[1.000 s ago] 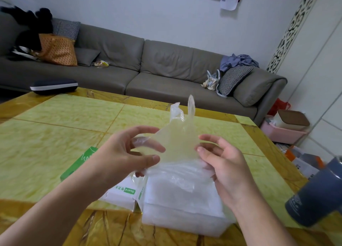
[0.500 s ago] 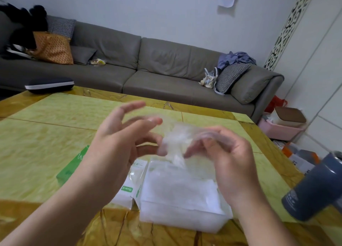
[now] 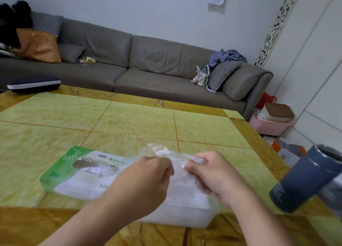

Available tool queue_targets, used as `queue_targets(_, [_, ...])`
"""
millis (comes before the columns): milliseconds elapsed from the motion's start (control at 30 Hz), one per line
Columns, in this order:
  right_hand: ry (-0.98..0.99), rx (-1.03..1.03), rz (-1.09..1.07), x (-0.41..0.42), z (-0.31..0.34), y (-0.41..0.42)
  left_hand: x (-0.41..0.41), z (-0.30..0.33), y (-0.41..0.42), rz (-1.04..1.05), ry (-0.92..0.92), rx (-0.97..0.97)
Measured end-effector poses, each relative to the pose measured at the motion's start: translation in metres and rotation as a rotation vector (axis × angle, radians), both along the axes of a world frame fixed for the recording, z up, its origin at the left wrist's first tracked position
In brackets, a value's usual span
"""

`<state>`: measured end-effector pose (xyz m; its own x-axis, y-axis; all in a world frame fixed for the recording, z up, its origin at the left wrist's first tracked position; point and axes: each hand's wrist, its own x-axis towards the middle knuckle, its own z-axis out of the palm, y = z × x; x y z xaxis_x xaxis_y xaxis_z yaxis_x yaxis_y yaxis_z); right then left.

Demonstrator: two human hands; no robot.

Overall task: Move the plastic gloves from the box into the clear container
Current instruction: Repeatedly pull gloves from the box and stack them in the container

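Observation:
A clear plastic glove is bunched between my two hands, just above the clear container near the table's front edge. My left hand is closed on the glove's left part and my right hand is closed on its right part. The container holds a pile of white-looking gloves; my hands hide much of it. The green and white glove box lies flat on the table to the left of the container, touching it or nearly so.
A dark blue tumbler stands at the table's right edge, close to my right forearm. A dark case lies at the far left corner. Behind the yellow-green table is a grey sofa.
The glove, held up spread out a second ago, has been crumpled and lowered onto the container. Both hands dropped and closed on it. The view tilted, showing more of the box.

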<state>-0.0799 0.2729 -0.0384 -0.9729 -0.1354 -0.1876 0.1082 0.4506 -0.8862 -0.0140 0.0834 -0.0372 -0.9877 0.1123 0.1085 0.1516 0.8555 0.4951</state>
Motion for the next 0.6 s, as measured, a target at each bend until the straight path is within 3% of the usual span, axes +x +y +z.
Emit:
queue_targets(133, [-0.021, 0.191, -0.013, 0.000, 0.000, 0.003, -0.011, -0.008, -0.004, -0.004, -0.151, 0.116])
queue_targets(333, [0.178, 0.446, -0.035, 0.002, -0.002, 0.000, -0.019, -0.016, -0.004, -0.068, -0.207, -0.087])
queue_targets(600, [0.362, 0.912, -0.027, 0.004, -0.007, -0.004, -0.031, -0.005, -0.007, -0.196, -0.441, -0.190])
